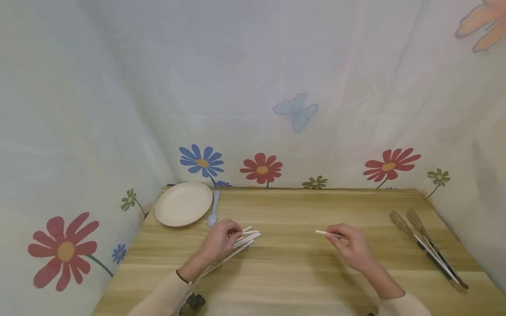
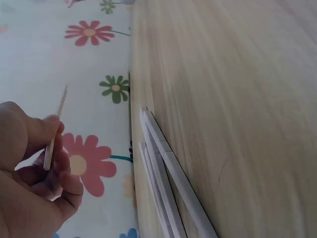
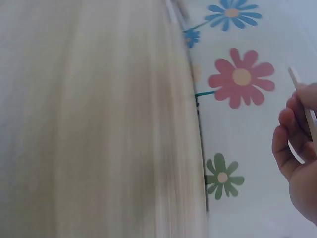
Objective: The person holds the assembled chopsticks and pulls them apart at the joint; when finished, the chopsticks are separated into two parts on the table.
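My left hand [image 1: 222, 239] pinches a thin, pale chopstick [image 2: 56, 129] between thumb and fingers, above the wooden table. Beside and below that hand lie several white chopsticks [image 2: 190, 198], bunched at a slight angle to each other, with faint lines across them. In the head view this bunch [image 1: 247, 242] is partly covered by the left hand. Over the middle right of the table, my right hand [image 1: 353, 246] pinches another white chopstick [image 1: 321, 231], whose end sticks out to the left past the fingertips. The right wrist view catches this hand at its edge, the chopstick [image 3: 293, 75] pointing upward.
A round cream plate [image 1: 183, 204] is at the table's back left, with a light blue-grey spoon [image 1: 213, 215] next to it. Two whisk-like utensils [image 1: 424, 241] with dark handles lie along the right side. Flower-printed curtain [image 1: 253, 131] closes in the back and sides.
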